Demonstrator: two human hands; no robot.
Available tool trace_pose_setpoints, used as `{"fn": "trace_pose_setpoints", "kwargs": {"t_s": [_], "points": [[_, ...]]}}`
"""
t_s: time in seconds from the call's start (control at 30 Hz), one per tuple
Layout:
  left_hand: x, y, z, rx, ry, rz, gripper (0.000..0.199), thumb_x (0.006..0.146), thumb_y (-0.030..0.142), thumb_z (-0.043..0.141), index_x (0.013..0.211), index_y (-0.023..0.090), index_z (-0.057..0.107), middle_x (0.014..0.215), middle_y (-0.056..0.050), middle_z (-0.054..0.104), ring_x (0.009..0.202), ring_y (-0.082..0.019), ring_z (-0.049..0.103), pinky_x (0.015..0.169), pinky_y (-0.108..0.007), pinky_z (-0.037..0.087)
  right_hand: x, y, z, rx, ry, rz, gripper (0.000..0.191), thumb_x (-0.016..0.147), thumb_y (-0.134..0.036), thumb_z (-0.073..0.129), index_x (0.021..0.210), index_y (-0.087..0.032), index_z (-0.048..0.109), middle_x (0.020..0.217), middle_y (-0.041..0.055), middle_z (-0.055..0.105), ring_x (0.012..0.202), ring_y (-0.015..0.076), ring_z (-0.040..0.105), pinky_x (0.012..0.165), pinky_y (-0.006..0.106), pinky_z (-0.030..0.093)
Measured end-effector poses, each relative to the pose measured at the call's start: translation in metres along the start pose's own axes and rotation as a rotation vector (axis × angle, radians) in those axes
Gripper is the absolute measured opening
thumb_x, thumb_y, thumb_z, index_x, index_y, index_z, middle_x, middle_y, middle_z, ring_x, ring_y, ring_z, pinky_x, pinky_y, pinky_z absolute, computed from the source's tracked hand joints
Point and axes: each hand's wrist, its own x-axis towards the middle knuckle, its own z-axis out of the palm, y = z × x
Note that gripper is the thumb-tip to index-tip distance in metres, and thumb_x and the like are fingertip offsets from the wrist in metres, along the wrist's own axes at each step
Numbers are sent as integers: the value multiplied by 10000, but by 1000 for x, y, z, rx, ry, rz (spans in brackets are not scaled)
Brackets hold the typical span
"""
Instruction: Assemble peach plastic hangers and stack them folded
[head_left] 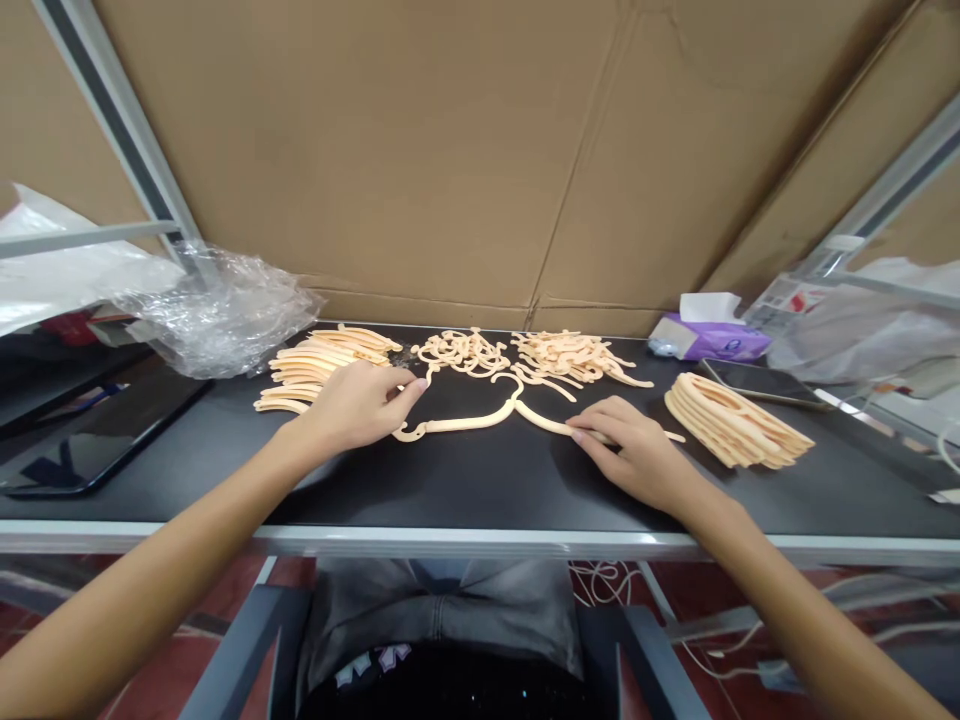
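A cream plastic clothes hanger (469,424) lies in front of me on the black tabletop, its hook pointing away from me. My right hand (626,450) is closed round the hanger's right arm, whose tip shows past the fingers. My left hand (361,405) is pinched above the hanger's left end, with a small cream plastic piece (430,374) at its fingertips. Behind the left hand lies a row of curved cream hanger arms (322,355). Beyond the hanger are a heap of small cream hooks (463,350) and a heap of slender cream parts (574,355).
At the right lie a stack of cream hangers (735,425), a purple tissue pack (712,335) and a dark phone-like device (761,382). Crumpled clear plastic (232,310) and a glossy black panel (97,430) are at the left. Cardboard (450,150) walls the back.
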Motion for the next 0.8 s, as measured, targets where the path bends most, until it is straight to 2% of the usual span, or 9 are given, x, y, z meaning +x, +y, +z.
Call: {"fn": "trace_pose_setpoints", "kwargs": {"t_s": [0.1,0.33,0.63,0.8], "points": [[0,1,0,66,-55,-10,477,957,418,407,557,198,547,491,-9,523,459,-146,438,522,-288,229,0,1,1,0,1,-9,198,957,-232,514,943,-216,711,915,100,698,886,249,628,805,426,545],[0,0,9,122,-156,67,457,952,419,438,593,205,622,515,-28,591,475,-164,496,513,-278,215,0,1,1,0,7,-13,187,955,-228,517,941,-216,702,906,98,688,888,248,620,797,421,543],[-1,0,8,99,-205,56,505,975,432,383,603,197,630,542,-35,618,500,-161,509,534,-278,229,-1,4,1,-26,6,-33,162,885,-145,528,925,-191,677,897,88,683,890,238,620,806,395,535],[0,1,11,117,-197,97,511,985,416,377,611,175,629,645,-61,667,593,-172,552,577,-286,246,-1,4,2,-41,16,-50,174,847,-114,518,906,-180,667,877,79,681,871,231,618,793,384,534]]}}
